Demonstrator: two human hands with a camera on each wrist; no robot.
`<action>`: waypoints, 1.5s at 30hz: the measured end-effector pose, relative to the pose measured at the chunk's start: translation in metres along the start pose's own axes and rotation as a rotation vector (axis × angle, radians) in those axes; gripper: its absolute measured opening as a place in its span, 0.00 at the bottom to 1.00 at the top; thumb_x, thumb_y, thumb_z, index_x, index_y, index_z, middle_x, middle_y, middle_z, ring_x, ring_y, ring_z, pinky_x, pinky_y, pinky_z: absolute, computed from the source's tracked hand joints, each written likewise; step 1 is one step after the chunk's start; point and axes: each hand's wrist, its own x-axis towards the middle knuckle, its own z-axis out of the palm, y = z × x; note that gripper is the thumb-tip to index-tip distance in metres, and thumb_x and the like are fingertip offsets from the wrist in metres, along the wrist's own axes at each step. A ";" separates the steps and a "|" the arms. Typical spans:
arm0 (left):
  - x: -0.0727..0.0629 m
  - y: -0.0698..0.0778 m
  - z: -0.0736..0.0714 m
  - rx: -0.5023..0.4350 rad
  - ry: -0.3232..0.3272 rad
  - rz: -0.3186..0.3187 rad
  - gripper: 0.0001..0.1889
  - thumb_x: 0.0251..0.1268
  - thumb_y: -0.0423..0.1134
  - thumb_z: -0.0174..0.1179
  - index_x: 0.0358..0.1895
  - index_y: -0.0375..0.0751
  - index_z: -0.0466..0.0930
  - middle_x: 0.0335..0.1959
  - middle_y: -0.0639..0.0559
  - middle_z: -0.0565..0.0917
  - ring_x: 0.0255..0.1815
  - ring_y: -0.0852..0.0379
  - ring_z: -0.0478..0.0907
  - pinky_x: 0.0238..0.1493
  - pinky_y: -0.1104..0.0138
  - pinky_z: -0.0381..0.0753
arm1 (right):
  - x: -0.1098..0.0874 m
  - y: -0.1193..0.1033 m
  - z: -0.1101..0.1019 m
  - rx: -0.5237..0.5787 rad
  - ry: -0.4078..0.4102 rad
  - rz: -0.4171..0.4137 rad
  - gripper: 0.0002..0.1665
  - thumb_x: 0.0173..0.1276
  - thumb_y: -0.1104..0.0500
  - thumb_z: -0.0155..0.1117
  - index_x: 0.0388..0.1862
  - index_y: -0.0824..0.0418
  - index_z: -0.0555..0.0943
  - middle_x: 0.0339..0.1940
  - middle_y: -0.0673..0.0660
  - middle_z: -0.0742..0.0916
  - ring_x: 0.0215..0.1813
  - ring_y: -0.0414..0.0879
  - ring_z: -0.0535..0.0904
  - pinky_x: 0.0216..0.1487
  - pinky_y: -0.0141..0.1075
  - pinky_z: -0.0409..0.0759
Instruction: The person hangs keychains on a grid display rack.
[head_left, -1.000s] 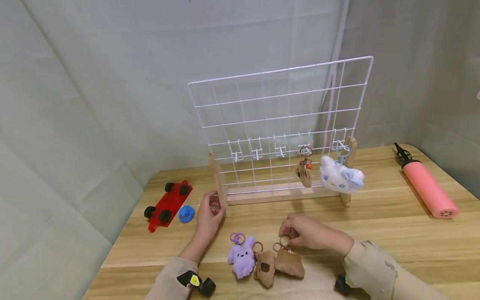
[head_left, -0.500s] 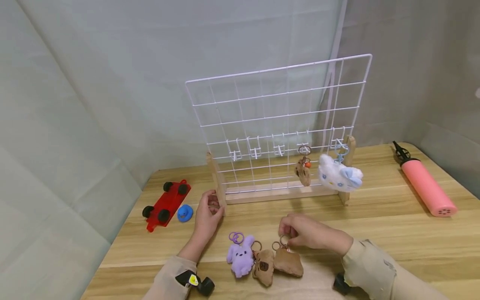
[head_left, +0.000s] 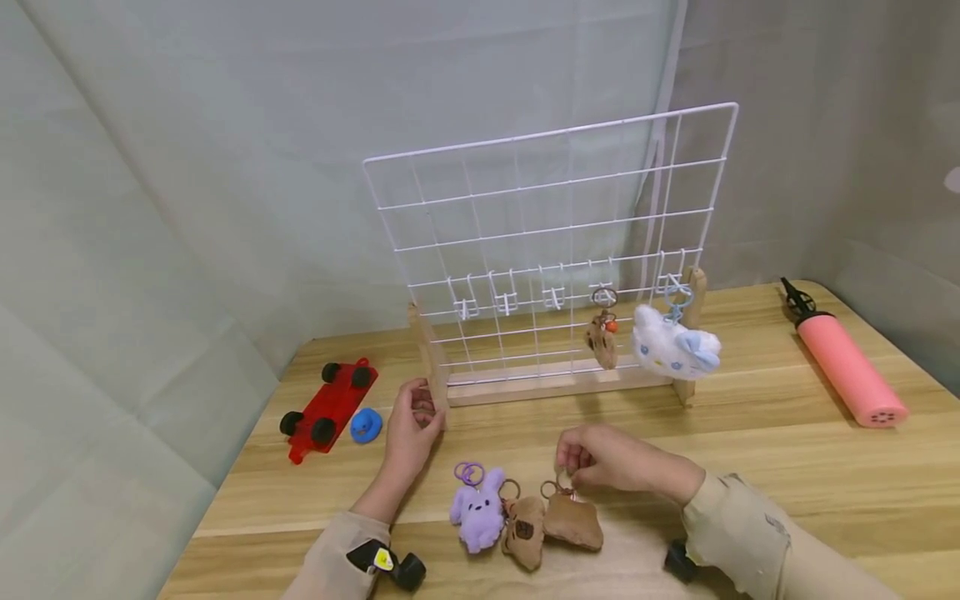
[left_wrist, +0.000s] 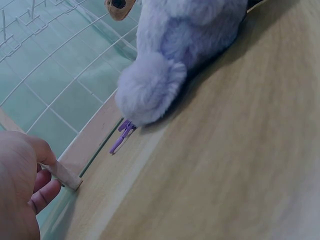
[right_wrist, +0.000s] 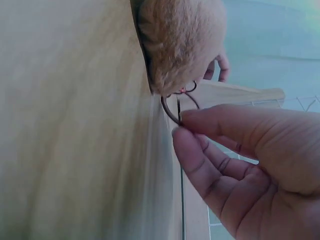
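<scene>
Held plush point(head_left: 573, 523) is showing plain brown; bear plush point(head_left: 523, 533) brown, muzzle point(head_left: 523, 529) darker; rabbit plush point(head_left: 478, 518) lilac. Cat plush point(head_left: 662, 343) is showing white, bow point(head_left: 699, 348) pale blue. Wire grid point(head_left: 550, 132) is showing white; toy car point(head_left: 339, 407) is showing red. Surface point(head_left: 757, 392) is displaying streaked tan grain.

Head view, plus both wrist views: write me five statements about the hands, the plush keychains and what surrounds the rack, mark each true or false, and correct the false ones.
1. The right hand pinches a ring of the rightmost brown plush on the table. True.
2. A white plush and a small brown plush hang on the rack. True.
3. Neither hand touches the rack. False: the left hand grips its wooden upright.
4. A purple plush lies on the table beside the middle brown plush. True.
5. The table to the right of the rack is bare. False: a pink pump lies there.
</scene>
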 end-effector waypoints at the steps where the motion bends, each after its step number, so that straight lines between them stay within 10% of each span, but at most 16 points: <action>1: 0.000 0.000 0.000 0.002 0.000 -0.001 0.27 0.54 0.20 0.61 0.58 0.29 0.65 0.45 0.34 0.77 0.42 0.45 0.77 0.36 0.77 0.78 | 0.000 0.000 -0.001 0.005 0.000 0.002 0.10 0.56 0.69 0.65 0.36 0.58 0.79 0.28 0.47 0.82 0.31 0.31 0.74 0.36 0.26 0.78; 45: -0.001 0.001 0.000 0.014 0.008 0.000 0.27 0.54 0.20 0.62 0.58 0.29 0.65 0.44 0.35 0.78 0.41 0.48 0.77 0.36 0.78 0.78 | -0.012 -0.033 -0.042 0.006 0.045 -0.078 0.02 0.64 0.66 0.61 0.34 0.60 0.80 0.26 0.48 0.84 0.28 0.30 0.76 0.30 0.28 0.80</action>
